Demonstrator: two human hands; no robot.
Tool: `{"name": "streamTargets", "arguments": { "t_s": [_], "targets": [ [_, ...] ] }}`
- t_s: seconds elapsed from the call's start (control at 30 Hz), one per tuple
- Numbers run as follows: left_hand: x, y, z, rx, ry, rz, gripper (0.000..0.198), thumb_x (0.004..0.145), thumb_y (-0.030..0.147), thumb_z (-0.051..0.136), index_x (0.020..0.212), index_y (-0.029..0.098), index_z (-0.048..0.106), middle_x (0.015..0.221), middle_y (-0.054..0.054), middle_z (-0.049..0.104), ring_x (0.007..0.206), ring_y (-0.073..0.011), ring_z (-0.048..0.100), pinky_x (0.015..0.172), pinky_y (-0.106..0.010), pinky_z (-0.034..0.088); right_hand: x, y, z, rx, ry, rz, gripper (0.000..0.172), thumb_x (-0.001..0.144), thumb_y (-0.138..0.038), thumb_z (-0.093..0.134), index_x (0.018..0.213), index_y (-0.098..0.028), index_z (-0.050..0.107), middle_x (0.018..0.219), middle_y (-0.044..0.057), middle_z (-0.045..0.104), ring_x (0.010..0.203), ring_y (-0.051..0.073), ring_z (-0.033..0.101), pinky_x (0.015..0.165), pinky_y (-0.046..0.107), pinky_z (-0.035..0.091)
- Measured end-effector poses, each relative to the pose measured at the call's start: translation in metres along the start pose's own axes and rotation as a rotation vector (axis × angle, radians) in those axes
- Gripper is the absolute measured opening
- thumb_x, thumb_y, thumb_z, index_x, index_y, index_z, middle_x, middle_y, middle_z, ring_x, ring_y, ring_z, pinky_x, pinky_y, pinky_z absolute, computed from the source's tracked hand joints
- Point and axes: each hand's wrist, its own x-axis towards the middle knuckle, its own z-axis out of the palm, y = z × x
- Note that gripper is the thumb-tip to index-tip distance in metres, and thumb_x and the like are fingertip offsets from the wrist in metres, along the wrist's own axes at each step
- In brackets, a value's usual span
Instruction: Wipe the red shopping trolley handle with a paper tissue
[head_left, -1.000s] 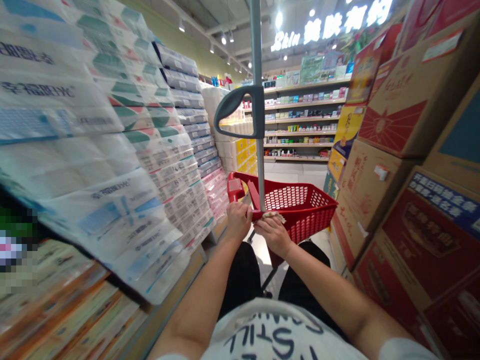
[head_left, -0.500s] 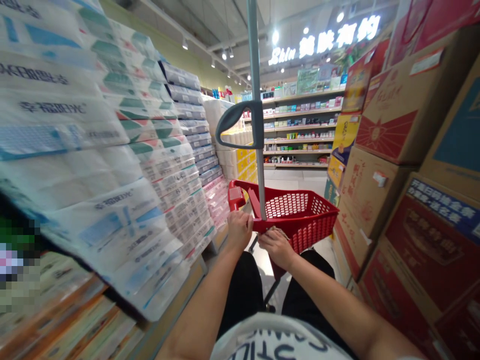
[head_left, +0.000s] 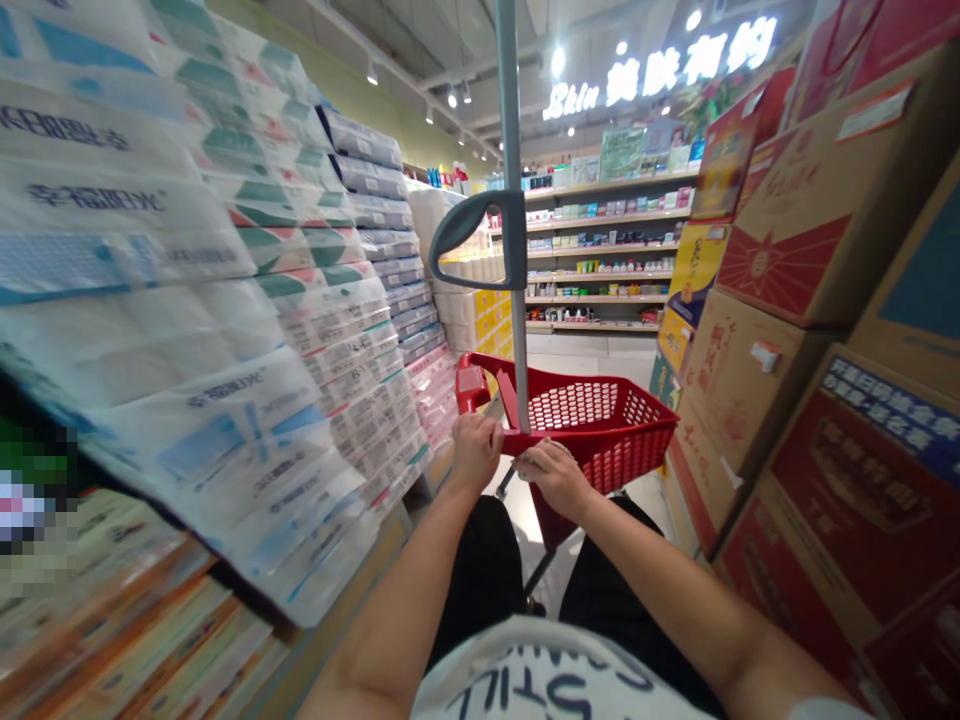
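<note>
A red plastic shopping cart (head_left: 630,450) with perforated sides stands in front of me, its basket pointing ahead and to the right. My left hand (head_left: 478,448) is wrapped round its red handle, just below a boxy red piece at the left end. Further right, my right hand (head_left: 556,476) curls against the near edge of the cart; its fingertips are partly hidden. A grey pole (head_left: 512,120) with a dark grey loop grip (head_left: 480,245) rises between me and the basket. The visible part of the basket's inside shows no goods.
Tall stacks of wrapped tissue packs (head_left: 202,400) line the left side. Cardboard cartons (head_left: 780,250) are piled close on the right. Ahead, the pale aisle floor (head_left: 592,352) leads to shelves (head_left: 600,265) of small goods under a lit sign (head_left: 660,70).
The view has shifted slightly, and the lit sign and right-hand cartons sit a little further right. Both hands stay at the cart; the right hand's fingers have shifted slightly.
</note>
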Motion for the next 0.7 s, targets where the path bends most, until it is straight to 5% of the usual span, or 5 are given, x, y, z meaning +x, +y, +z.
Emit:
{"name": "streamTargets", "arguments": {
  "t_s": [0.23, 0.43, 0.7],
  "targets": [
    [0.002, -0.012, 0.002, 0.019, 0.005, -0.004, 0.028, 0.092, 0.024, 0.042, 0.067, 0.021, 0.056, 0.073, -0.004, 0.059, 0.081, -0.0205, 0.051, 0.08, -0.037, 0.039, 0.027, 0.005, -0.01, 0.077, 0.103, 0.076, 0.027, 0.094, -0.015, 0.046, 0.113, -0.022, 0.065, 0.107, 0.007, 0.063, 0.106, 0.02, 0.054, 0.098, 0.039, 0.045],
    [0.003, -0.025, 0.006, 0.011, 0.014, -0.011, 0.029, 0.091, 0.023, 0.043, 0.064, 0.022, 0.053, 0.071, -0.004, 0.057, 0.079, -0.0202, 0.05, 0.08, -0.037, 0.041, 0.031, 0.012, -0.004, 0.174, 0.082, 0.078, 0.028, 0.093, -0.013, 0.046, 0.11, -0.022, 0.066, 0.106, 0.008, 0.062, 0.105, 0.021, 0.054, 0.092, 0.039, 0.05],
    [0.003, -0.036, 0.003, 0.003, 0.015, -0.053, 0.029, 0.09, 0.021, 0.042, 0.063, 0.022, 0.051, 0.071, -0.003, 0.054, 0.079, -0.0189, 0.049, 0.081, -0.037, 0.041, 0.06, 0.016, 0.005, 0.313, 0.226, 0.097, 0.038, 0.089, -0.007, 0.042, 0.115, -0.024, 0.065, 0.108, 0.008, 0.061, 0.107, 0.021, 0.056, 0.097, 0.043, 0.049]
  ]
}}
